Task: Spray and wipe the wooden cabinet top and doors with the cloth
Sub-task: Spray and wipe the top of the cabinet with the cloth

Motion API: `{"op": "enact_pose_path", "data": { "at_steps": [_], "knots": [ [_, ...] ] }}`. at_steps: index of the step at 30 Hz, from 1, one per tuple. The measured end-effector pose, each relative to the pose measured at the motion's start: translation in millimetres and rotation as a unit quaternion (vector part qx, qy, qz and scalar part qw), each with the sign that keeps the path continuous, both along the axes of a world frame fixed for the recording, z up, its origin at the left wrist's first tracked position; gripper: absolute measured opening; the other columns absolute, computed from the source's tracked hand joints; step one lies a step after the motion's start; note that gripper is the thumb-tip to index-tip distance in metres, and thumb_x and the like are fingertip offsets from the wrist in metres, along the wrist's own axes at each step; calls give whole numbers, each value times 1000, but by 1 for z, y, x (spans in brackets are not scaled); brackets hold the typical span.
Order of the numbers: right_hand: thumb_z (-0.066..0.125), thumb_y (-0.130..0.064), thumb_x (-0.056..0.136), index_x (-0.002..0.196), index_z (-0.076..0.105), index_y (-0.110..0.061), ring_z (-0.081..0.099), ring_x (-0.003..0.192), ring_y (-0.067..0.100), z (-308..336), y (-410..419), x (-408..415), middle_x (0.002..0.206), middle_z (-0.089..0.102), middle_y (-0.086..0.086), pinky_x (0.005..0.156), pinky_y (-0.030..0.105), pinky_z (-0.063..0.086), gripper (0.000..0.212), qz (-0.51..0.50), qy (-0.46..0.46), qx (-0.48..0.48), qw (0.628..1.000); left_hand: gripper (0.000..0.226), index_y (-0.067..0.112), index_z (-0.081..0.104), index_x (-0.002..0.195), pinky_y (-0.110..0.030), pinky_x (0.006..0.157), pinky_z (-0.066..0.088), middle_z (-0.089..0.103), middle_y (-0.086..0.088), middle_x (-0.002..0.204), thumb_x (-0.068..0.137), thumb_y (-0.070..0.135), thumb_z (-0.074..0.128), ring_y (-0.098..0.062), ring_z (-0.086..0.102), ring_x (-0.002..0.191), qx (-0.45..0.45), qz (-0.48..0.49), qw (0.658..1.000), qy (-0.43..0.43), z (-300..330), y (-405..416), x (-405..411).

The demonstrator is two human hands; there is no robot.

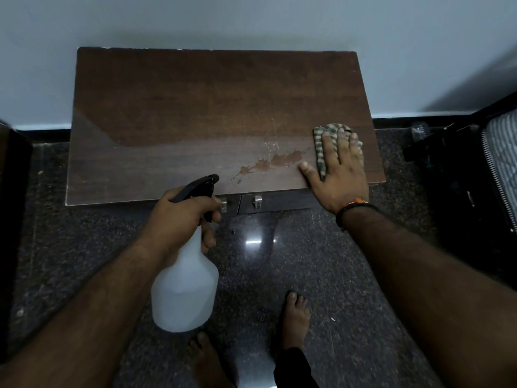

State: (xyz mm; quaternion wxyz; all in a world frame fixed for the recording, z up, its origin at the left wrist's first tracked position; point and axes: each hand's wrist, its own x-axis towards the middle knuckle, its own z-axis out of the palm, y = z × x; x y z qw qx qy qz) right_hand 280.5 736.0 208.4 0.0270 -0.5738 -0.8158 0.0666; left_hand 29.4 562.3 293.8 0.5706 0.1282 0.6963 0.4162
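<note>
Head view: spray bottle (184, 287) is gripped by the left hand (181, 217); cloth (324, 147) is pressed flat under the right hand (340, 169), right of centre. Wet patch (274, 162) could be missed.

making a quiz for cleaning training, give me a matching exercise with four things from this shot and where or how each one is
Things:
1. spray bottle
2. cloth
3. wet patch
4. door handles

States:
a. pressed flat under the right hand
b. below the cabinet top's front edge
c. gripped in the left hand
d. on the top, left of the cloth

Pairs: 1-c, 2-a, 3-d, 4-b
</note>
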Motion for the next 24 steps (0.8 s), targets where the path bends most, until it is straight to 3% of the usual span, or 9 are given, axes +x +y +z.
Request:
{"op": "enact_pose_path", "data": {
  "at_steps": [18,24],
  "knots": [
    [19,-76,94,159,18,-19,0,154,34,0,-52,-107,166,9,16,125,51,7,87,49,13,-11,999,13,0,68,102,-35,50,46,68,-15,75,94,9,64,-25,52,37,4,44,999,-15,3,-29,-44],
    [17,-77,92,158,21,-17,1,153,36,1,-68,-144,166,11,18,124,53,7,90,57,11,-9,998,11,-2,66,98,-32,44,46,67,-14,74,94,7,63,-24,51,34,15,59,998,-11,1,-43,-65]
  ]
}}
